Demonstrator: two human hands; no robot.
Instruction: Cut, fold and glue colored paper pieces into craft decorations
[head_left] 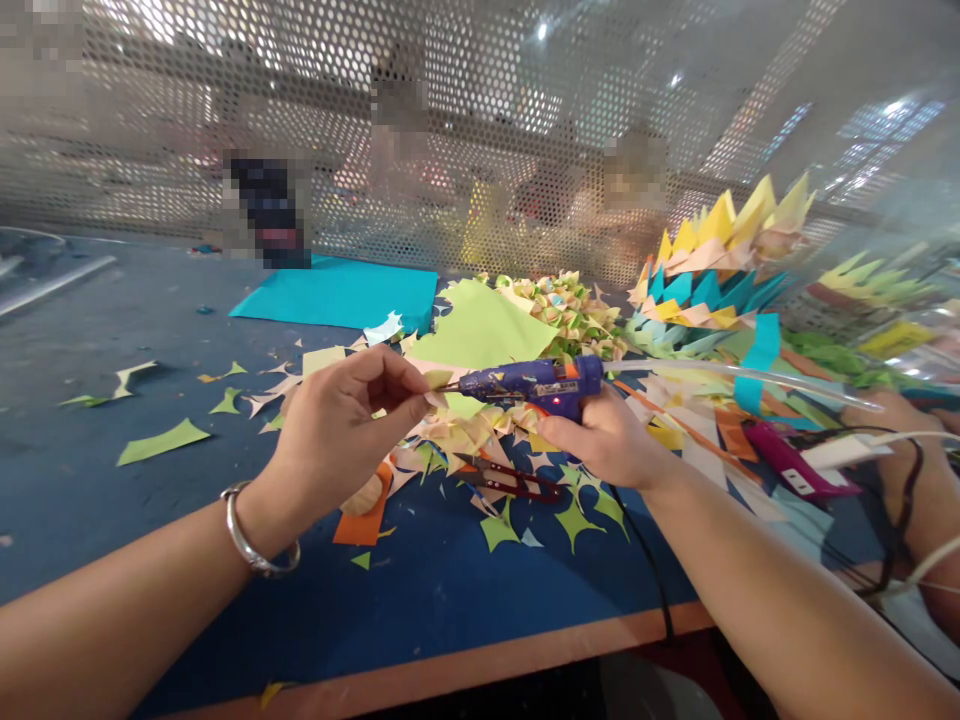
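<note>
My right hand (pixel 611 435) is wrapped round the handle of a blue glue gun (pixel 517 383), whose nozzle points left. A long clear glue stick (pixel 697 370) runs out of its back. Between thumb and forefinger, my left hand (pixel 356 420) pinches a small yellowish paper piece (pixel 437 380) right at the nozzle tip. Below the gun lie dark red thread snips (pixel 510 478) among pale folded paper pieces (pixel 457 430). Behind it are a green paper sheet (pixel 487 325) and a heap of small folded paper pieces (pixel 574 305).
A turquoise sheet (pixel 337 292) lies at the back, before a perforated metal screen (pixel 330 130). Layered spiky paper work (pixel 709 270) stands back right. At right are a magenta power strip (pixel 799 462), cables and another person's arm (pixel 919 470). Green scraps (pixel 163 441) dot the blue table (pixel 450 610).
</note>
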